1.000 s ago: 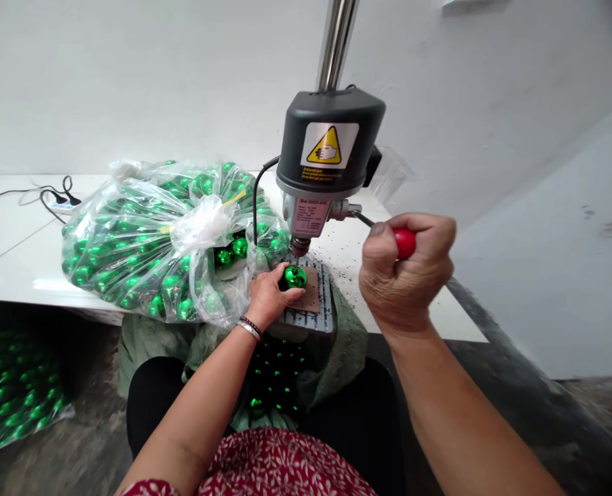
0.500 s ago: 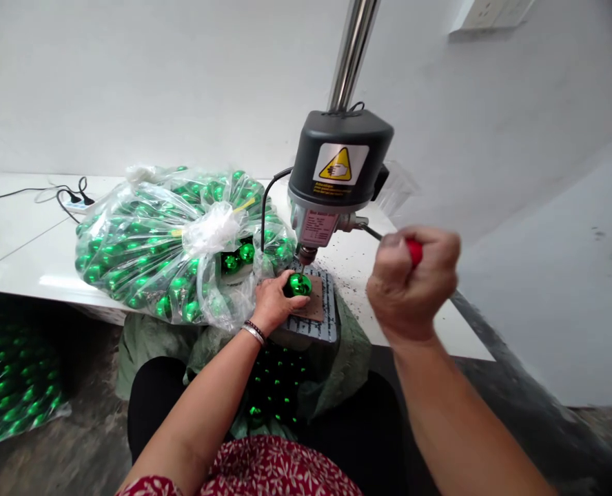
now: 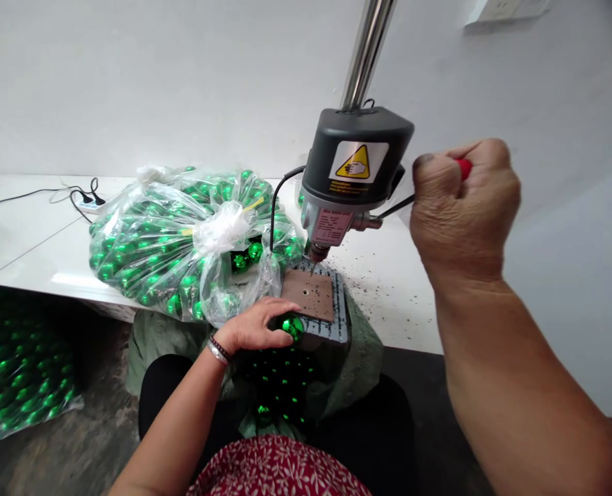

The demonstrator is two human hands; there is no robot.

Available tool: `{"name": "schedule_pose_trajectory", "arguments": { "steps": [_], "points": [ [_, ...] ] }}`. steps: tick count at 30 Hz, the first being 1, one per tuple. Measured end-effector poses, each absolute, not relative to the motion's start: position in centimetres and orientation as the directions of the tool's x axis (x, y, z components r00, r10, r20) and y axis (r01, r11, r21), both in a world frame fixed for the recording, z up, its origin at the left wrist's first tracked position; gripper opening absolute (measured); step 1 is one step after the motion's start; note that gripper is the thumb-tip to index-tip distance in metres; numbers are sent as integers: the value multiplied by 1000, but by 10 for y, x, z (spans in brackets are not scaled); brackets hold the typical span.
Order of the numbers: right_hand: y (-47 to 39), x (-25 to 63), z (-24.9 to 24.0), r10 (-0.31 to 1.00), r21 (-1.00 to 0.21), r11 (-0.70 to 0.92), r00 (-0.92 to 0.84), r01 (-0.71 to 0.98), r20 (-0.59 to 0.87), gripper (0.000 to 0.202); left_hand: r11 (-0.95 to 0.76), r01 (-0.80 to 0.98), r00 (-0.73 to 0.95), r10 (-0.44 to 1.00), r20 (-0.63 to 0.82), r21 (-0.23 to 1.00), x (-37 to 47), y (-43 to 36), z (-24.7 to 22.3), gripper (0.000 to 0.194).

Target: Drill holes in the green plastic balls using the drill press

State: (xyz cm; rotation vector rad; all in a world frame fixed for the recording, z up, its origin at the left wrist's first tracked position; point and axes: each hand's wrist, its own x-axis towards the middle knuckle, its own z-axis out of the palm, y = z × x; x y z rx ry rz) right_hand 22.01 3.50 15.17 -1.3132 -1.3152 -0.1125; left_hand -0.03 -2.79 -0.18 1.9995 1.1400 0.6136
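My left hand [image 3: 257, 325] is at the front edge of the drill press's base, thumb and fingers around a shiny green bauble [image 3: 292, 326]. My right hand [image 3: 466, 207] is wrapped round the red knob [image 3: 464, 169] of the feed lever, raised to the right of the drill press [image 3: 355, 165]. Below the chuck, the thin drill bit [image 3: 313, 267] hangs above a brown board [image 3: 311, 295] with a small hole in it. This board lies on the grey slotted base [image 3: 340, 310]. More green baubles [image 3: 275, 396] sit in a green sack between my knees, below the base.
On the white table [image 3: 32, 238], a big clear plastic bag [image 3: 218, 227] full of green baubles stands left of the drill. Dark shavings are scattered right of the base. A power strip [image 3: 89, 203] with cables is farther left. Another bag of baubles [image 3: 19, 375] lies on the floor.
My left hand has brought the bauble from under the bit toward me, to the base's front edge. My right hand has risen with the lever, and the bit has come up.
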Motion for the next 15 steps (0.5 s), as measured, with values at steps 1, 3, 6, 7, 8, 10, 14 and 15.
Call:
{"name": "schedule_pose_trajectory", "arguments": {
  "steps": [1,3,6,7,8,10,14,15],
  "points": [
    [36,221,151,578,-606,373,335,703,744,13,-308,494,466,883,52,813,-2,-28,0,49],
    [37,223,149,579,-592,375,319,713,750,13,-213,448,310,948,72,868,-4,-22,3,42],
    [37,224,148,608,-609,337,327,718,723,15,-38,430,-90,992,85,902,-5,2,6,38],
    [36,224,148,615,-615,335,328,714,717,15,12,468,-201,975,93,884,-6,14,7,39],
    [36,224,148,616,-617,342,327,708,717,15,60,540,-279,954,111,840,-8,26,8,42],
    [35,223,149,603,-616,366,327,698,728,15,145,726,-302,945,122,672,-12,48,10,48],
    [33,221,152,617,-632,341,342,696,709,16,65,939,-94,993,69,337,-16,75,14,61],
    [32,221,152,627,-639,324,347,698,697,16,24,962,-42,997,62,274,-16,78,14,58]
  ]
}}
